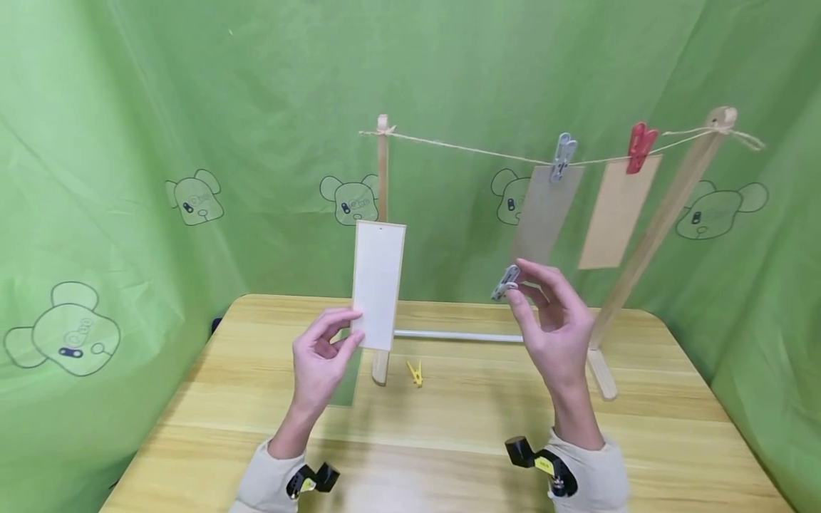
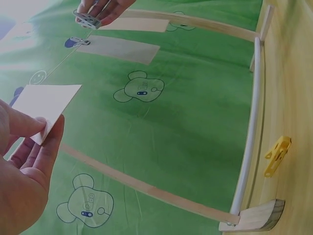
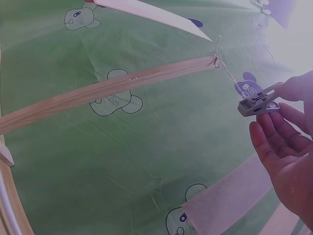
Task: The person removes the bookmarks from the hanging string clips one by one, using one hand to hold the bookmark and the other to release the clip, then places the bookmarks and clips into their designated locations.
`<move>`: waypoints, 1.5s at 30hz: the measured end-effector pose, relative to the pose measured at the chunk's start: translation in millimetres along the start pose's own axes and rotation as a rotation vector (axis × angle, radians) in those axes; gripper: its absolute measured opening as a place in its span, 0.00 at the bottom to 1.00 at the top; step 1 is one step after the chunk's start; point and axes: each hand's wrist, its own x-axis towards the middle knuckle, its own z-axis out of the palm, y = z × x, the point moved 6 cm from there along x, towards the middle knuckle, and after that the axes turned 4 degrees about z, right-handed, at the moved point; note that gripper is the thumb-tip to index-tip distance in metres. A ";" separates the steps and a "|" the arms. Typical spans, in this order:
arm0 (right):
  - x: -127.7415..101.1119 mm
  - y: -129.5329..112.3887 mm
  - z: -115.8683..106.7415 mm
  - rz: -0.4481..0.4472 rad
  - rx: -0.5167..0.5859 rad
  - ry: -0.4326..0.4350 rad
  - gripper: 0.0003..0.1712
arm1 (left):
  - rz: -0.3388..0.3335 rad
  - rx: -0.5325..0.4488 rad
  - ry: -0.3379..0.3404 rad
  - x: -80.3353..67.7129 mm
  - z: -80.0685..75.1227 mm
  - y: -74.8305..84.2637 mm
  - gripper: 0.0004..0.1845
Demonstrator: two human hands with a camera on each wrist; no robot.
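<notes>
Between thumb and fingers, my left hand pinches the lower left edge of a white rectangular card, held upright in front of the left wooden post. My right hand pinches a grey clothespin by its handle end; its nose points away from the fingers, as the right wrist view shows. Above, a string runs between two posts. On it a grey clothespin holds a grey card, and a red clothespin holds a peach card.
A yellow clothespin lies on the wooden table. Behind my left hand lies a green card, partly hidden. The left post and slanted right post are joined low down by a white rod. Green curtain surrounds the table.
</notes>
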 end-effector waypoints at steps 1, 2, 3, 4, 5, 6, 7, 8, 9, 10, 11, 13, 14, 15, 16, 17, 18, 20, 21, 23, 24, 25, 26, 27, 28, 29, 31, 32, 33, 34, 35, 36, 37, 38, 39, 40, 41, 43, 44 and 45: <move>-0.5 0.3 -0.3 0.002 0.004 0.003 0.23 | -0.004 -0.001 0.003 -0.2 -0.3 -0.1 0.15; -1.1 0.6 -0.5 0.004 0.008 0.006 0.23 | -0.008 -0.002 0.005 -0.3 -0.7 -0.4 0.15; -1.8 1.1 -0.6 0.007 0.011 0.007 0.23 | -0.007 -0.001 0.007 -0.6 -1.2 -0.5 0.15; -2.7 1.7 -0.7 0.010 0.014 0.007 0.23 | -0.006 0.000 0.009 -0.8 -1.8 -0.6 0.15; -3.7 2.4 -0.9 0.013 0.017 0.007 0.23 | -0.003 0.001 0.011 -0.8 -2.3 -0.6 0.15; -4.6 3.2 -1.2 0.017 0.019 0.007 0.23 | 0.004 0.001 0.013 -0.7 -3.1 -0.8 0.16; -5.5 4.1 -1.6 0.020 0.021 0.007 0.23 | 0.011 0.003 0.015 -0.6 -4.1 -0.9 0.15; -6.2 5.0 -2.2 0.025 0.021 0.006 0.23 | 0.019 0.005 0.017 -0.2 -5.0 -0.9 0.15; -6.9 6.0 -2.9 0.029 0.020 0.006 0.23 | 0.026 0.007 0.020 0.1 -6.1 -1.0 0.15; -7.6 7.0 -3.8 0.033 0.022 0.008 0.23 | 0.028 0.010 0.023 0.5 -7.0 -0.9 0.15; -8.2 8.1 -4.9 0.036 0.026 0.012 0.23 | 0.027 0.012 0.024 0.9 -7.8 -0.9 0.15; -9.6 10.1 -7.0 0.041 0.036 0.020 0.23 | 0.018 0.021 0.027 1.5 -9.5 -0.9 0.16; -10.5 11.1 -8.0 0.042 0.044 0.025 0.23 | 0.011 0.025 0.029 1.6 -10.4 -0.9 0.16; -11.3 12.1 -8.5 0.041 0.049 0.028 0.23 | 0.004 0.031 0.031 1.8 -11.4 -0.7 0.16; -11.9 13.1 -8.6 0.041 0.053 0.029 0.22 | -0.002 0.037 0.035 1.9 -12.6 -0.5 0.16; -12.5 14.0 -8.4 0.040 0.054 0.028 0.22 | -0.004 0.040 0.039 2.0 -14.2 -0.4 0.16; -13.0 14.8 -8.1 0.039 0.054 0.028 0.22 | -0.005 0.043 0.044 2.0 -15.7 -0.2 0.16; -13.5 16.2 -7.0 0.038 0.053 0.026 0.22 | -0.001 0.045 0.050 2.2 -18.6 0.5 0.16; -13.7 16.7 -6.2 0.038 0.053 0.024 0.22 | 0.000 0.047 0.052 2.3 -19.9 0.7 0.16; -14.9 18.2 -4.2 0.043 0.060 0.019 0.22 | 0.003 0.049 0.056 2.4 -22.6 1.2 0.16; -15.8 19.1 -3.2 0.046 0.063 0.016 0.22 | 0.004 0.049 0.055 2.5 -23.4 1.4 0.16; -16.8 20.2 -2.0 0.050 0.065 0.011 0.22 | 0.004 0.049 0.056 2.5 -24.3 1.6 0.15; -17.8 21.3 -0.9 0.054 0.066 0.006 0.22 | 0.001 0.050 0.058 2.5 -25.0 1.6 0.15; -18.9 22.5 0.0 0.059 0.068 0.002 0.22 | -0.001 0.049 0.060 2.5 -25.5 1.8 0.15; -20.0 23.7 0.4 0.064 0.066 -0.001 0.22 | -0.003 0.047 0.061 2.5 -25.9 1.6 0.15; -20.8 24.8 0.6 0.067 0.065 0.000 0.22 | -0.007 0.048 0.061 2.4 -26.1 1.5 0.15; -21.6 25.8 0.6 0.075 0.063 0.000 0.22 | -0.009 0.048 0.065 2.0 -26.5 1.8 0.15; -22.0 26.4 0.5 0.080 0.064 0.000 0.22 | -0.009 0.047 0.067 2.0 -26.7 1.8 0.15; -22.5 27.2 0.4 0.086 0.064 0.000 0.22 | -0.008 0.048 0.069 2.1 -27.1 1.8 0.15; -23.1 28.1 0.5 0.092 0.064 -0.001 0.22 | -0.009 0.052 0.072 2.0 -27.6 1.6 0.15; -23.7 29.2 0.9 0.098 0.063 -0.003 0.22 | -0.009 0.055 0.075 2.1 -27.9 1.4 0.15; -24.4 30.4 1.2 0.104 0.062 -0.004 0.22 | -0.012 0.057 0.077 2.0 -28.4 0.8 0.15; -25.2 31.8 1.7 0.111 0.061 -0.006 0.22 | -0.017 0.059 0.078 1.8 -28.8 -0.1 0.15; -26.1 33.3 2.2 0.118 0.060 -0.008 0.22 | -0.022 0.061 0.078 1.5 -29.2 -1.2 0.15; -27.0 34.8 2.7 0.125 0.056 -0.008 0.22 | -0.028 0.065 0.077 1.2 -29.6 -2.2 0.15; -27.7 36.4 3.2 0.131 0.051 -0.010 0.22 | -0.033 0.069 0.076 0.8 -30.1 -3.2 0.15; -28.5 38.2 3.5 0.139 0.048 -0.010 0.21 | -0.036 0.071 0.076 0.3 -30.7 -4.2 0.16; -30.0 41.6 3.4 0.159 0.039 -0.006 0.21 | -0.039 0.074 0.076 0.7 -31.8 -5.5 0.16; -30.6 43.2 2.9 0.172 0.033 -0.001 0.21 | -0.039 0.079 0.075 1.4 -32.3 -5.9 0.16; -31.3 44.8 2.0 0.188 0.023 0.007 0.21 | -0.039 0.081 0.072 2.6 -32.6 -6.2 0.16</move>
